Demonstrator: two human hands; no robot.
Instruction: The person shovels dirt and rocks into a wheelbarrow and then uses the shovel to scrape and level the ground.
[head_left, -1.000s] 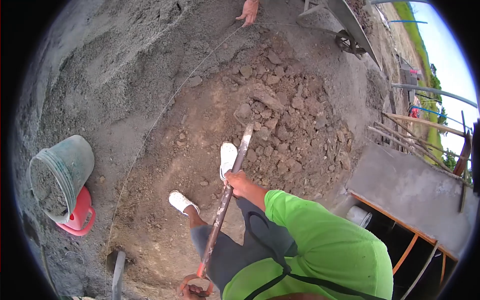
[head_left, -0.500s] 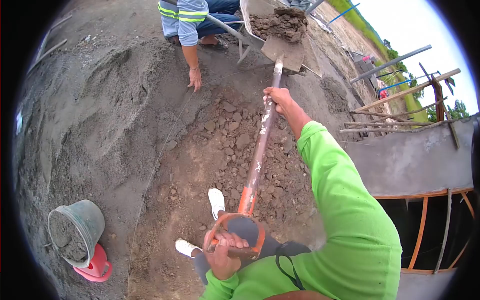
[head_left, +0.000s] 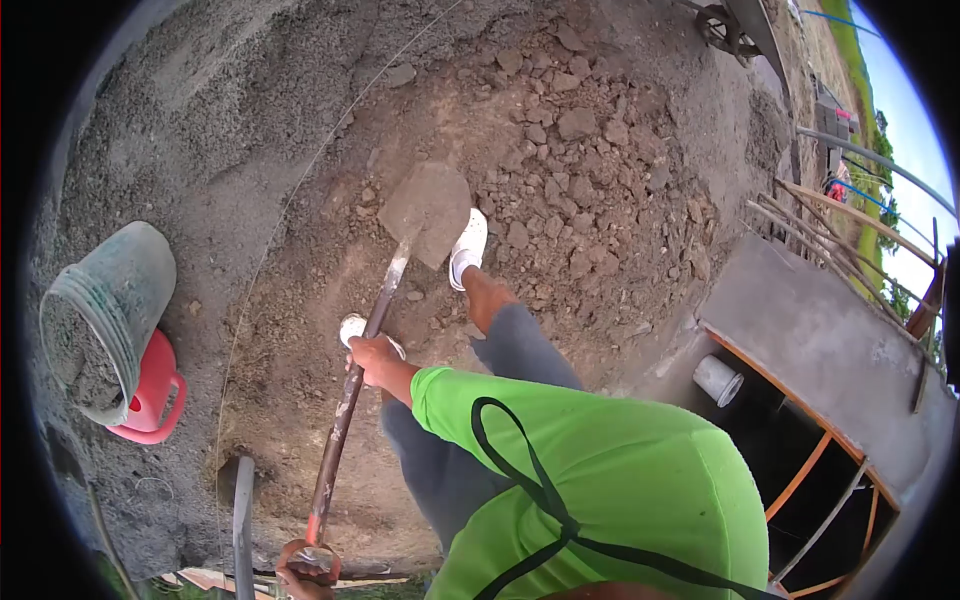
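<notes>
Bare brown earth strewn with clods lies under me. I see the shovel (head_left: 362, 345) running lengthwise from my left hand (head_left: 300, 578), closed on its orange grip at the bottom edge, up past my right hand (head_left: 370, 356) wrapping mid-shaft, blade (head_left: 425, 208) resting beside my white shoe (head_left: 467, 246).

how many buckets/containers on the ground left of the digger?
2. A grey bucket full of sand lies tilted at the left edge; a red container sits right against it, partly hidden beneath. More may lie outside the view.
</notes>
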